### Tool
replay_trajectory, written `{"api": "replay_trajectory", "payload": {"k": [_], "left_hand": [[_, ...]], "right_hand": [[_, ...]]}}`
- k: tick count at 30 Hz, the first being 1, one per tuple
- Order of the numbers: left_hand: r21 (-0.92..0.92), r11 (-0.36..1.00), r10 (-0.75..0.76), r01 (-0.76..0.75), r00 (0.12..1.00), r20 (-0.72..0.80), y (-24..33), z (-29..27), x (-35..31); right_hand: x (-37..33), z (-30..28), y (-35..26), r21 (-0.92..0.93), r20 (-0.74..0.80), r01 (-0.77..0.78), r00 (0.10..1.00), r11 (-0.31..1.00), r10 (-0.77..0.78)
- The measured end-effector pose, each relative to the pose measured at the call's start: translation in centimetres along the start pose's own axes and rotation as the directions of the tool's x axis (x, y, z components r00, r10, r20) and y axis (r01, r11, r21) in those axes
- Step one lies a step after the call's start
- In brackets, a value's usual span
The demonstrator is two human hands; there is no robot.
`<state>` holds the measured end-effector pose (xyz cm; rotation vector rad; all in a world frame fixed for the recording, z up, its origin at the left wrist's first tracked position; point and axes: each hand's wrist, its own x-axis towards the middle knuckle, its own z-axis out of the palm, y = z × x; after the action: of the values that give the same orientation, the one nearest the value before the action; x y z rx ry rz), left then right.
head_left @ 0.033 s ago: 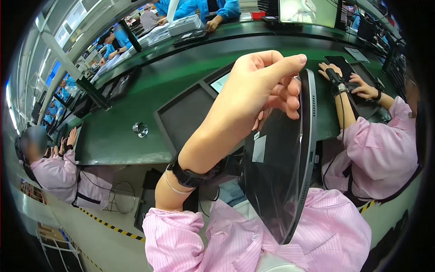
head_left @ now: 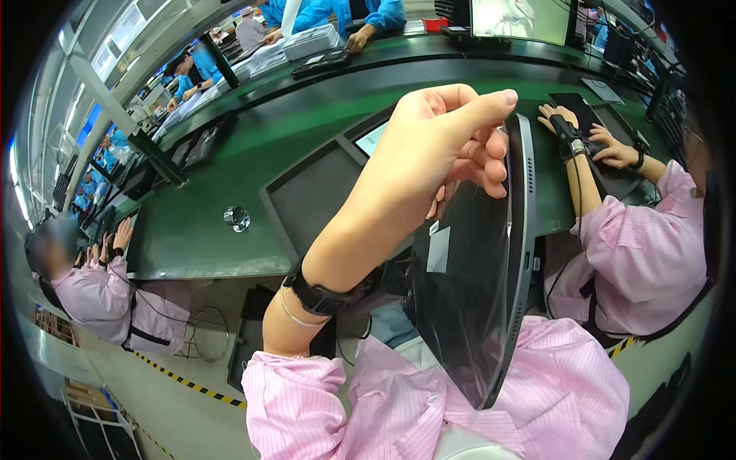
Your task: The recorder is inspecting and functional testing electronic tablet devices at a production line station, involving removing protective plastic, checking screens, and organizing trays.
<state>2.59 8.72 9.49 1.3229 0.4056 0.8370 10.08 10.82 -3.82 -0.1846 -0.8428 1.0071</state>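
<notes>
My left hand (head_left: 452, 146) is raised over the bench edge, its thumb laid over curled fingers. It is closed at the upper end of a dark tablet (head_left: 520, 253) that stands on edge, tilted, before my chest. Clear film (head_left: 468, 337) with glare and creases lies over the tablet's dark face and appears loose near its lower end. A small pale label (head_left: 438, 251) sits on that face. What the left fingers pinch, if anything, is hidden. My right hand cannot be made out; the tablet's far side is out of sight.
Dark trays (head_left: 310, 195) lie on the green bench (head_left: 199, 222), one holding a device with a lit screen (head_left: 371, 141). A small clear round object (head_left: 237, 219) stands left of them. Co-workers' hands (head_left: 563, 121) work at right and far left. A monitor (head_left: 521, 19) stands at the back.
The tablet has risen very slightly along with its film. My left hand keeps the same closed pose in nearly the same place.
</notes>
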Motion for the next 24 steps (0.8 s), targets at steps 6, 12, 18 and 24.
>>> {"api": "replay_trajectory", "payload": {"k": [6,12,18,24], "left_hand": [[-0.009,1.000,0.026,-0.026,1.000,-0.012,-0.1,-0.9,-0.1],[0.041,0.999,0.011,-0.010,1.000,-0.026,0.5,-1.4,-0.6],[-0.028,0.999,0.031,-0.031,0.999,0.014,0.5,-1.8,-0.3],[-0.142,0.990,0.045,-0.014,0.976,0.213,2.6,-2.5,-2.5]], "right_hand": [[0.3,-1.6,2.7,0.043,-0.016,0.083,0.996,0.996,-0.083],[0.0,-1.5,2.9,-0.036,-0.108,0.024,0.994,0.999,-0.028],[0.1,-0.8,1.1,-0.159,-0.033,-0.069,0.997,0.985,0.064],[1.5,-0.9,-1.4,-0.446,-0.158,0.155,0.956,0.881,-0.248]]}}
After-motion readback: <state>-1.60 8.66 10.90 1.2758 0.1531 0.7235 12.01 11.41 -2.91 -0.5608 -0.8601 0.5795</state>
